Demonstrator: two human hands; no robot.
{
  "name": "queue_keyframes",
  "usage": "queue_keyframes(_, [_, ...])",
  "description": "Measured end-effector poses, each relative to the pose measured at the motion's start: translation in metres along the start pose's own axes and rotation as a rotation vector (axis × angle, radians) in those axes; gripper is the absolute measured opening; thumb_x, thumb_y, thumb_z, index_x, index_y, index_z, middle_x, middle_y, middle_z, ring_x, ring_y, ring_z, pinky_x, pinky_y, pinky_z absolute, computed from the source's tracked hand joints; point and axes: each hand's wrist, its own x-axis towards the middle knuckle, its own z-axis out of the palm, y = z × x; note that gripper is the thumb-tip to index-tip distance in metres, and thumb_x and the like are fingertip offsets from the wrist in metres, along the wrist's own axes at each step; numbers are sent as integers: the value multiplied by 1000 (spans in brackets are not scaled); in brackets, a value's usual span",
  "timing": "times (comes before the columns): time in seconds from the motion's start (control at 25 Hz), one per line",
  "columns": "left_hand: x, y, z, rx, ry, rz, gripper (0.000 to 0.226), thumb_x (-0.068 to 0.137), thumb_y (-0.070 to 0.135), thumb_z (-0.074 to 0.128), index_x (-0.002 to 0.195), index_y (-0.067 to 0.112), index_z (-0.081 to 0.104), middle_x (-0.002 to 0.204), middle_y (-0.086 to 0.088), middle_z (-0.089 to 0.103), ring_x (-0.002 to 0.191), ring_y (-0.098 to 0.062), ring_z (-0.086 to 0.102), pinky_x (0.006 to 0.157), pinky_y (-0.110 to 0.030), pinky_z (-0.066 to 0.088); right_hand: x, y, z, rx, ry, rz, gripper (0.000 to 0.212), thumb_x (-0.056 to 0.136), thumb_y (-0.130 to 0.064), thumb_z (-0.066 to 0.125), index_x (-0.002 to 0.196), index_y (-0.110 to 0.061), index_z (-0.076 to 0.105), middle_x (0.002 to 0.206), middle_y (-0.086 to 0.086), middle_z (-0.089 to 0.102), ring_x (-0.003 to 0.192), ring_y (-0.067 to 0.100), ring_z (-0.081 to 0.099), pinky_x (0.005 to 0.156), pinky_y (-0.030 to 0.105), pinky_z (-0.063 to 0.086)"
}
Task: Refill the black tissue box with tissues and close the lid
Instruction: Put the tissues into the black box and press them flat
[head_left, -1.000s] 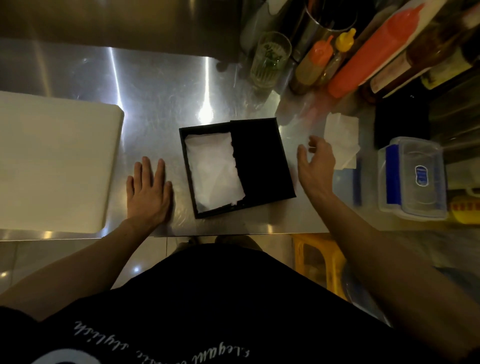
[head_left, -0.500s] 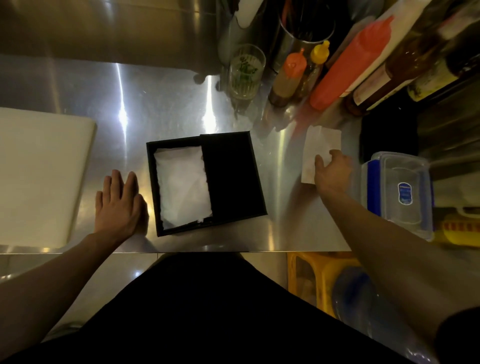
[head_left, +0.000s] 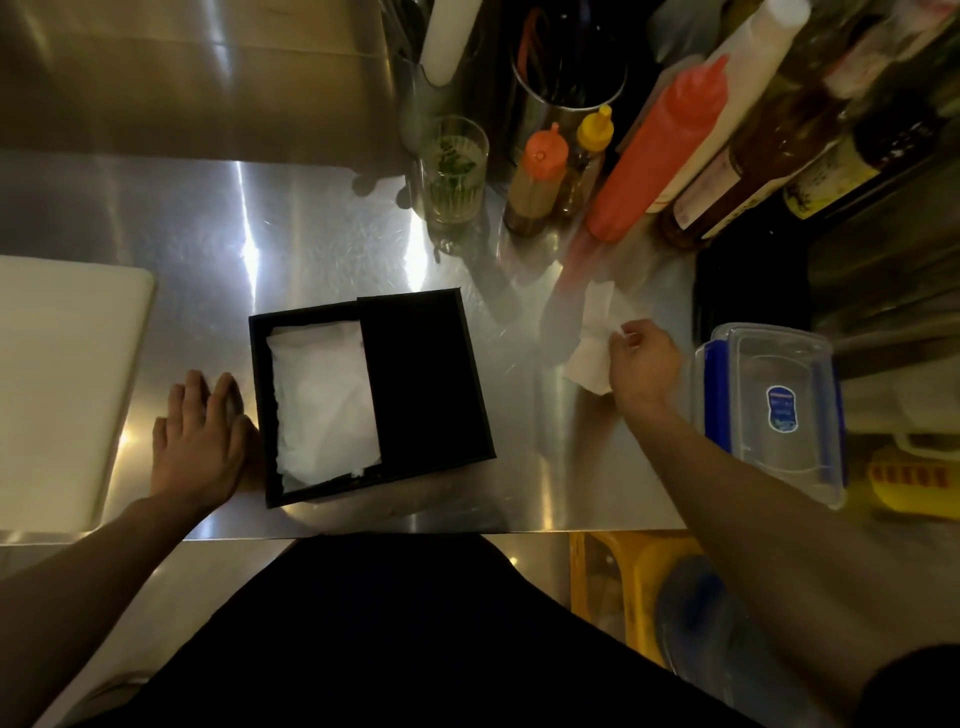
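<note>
The black tissue box (head_left: 260, 415) sits on the steel counter in front of me. Its sliding lid (head_left: 423, 376) covers the right half, and white tissues (head_left: 322, 400) show in the uncovered left half. My left hand (head_left: 200, 441) lies flat on the counter just left of the box, fingers straight. To the right of the box my right hand (head_left: 641, 364) pinches a loose white tissue (head_left: 595, 343) and holds it crumpled, partly raised off the counter.
A white cutting board (head_left: 57, 389) lies at the left. A clear lidded container (head_left: 774, 410) stands right of my right hand. Sauce bottles (head_left: 660, 156), a glass (head_left: 454, 171) and a utensil can (head_left: 566, 67) crowd the back right. A yellow stool (head_left: 623, 571) is below the counter edge.
My right hand reached right from beside the box to the loose tissue, then pinched and lifted it so it crumpled. My left hand stayed flat beside the box.
</note>
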Motion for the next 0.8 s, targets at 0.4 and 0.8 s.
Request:
queue_keyframes(0.4, [-2,14,-9,-13,24,-19,57,91,34,32,138,3,39,138,-32,36,124,-52,37,85,-67,39,-43,-10,3,151,-119,-267,14,91,-22,63,101,-15,70,100,4,65,90,20,64,82,32,55])
queue_keyframes(0.8, [-4,15,-2,-53,65,-26,59,92,35,30,141,4,40,145,-32,34,130,-53,34,91,-67,36,-52,0,8,-220,-131,-364,35,96,-38,53,125,-18,60,122,9,59,108,24,57,90,40,51])
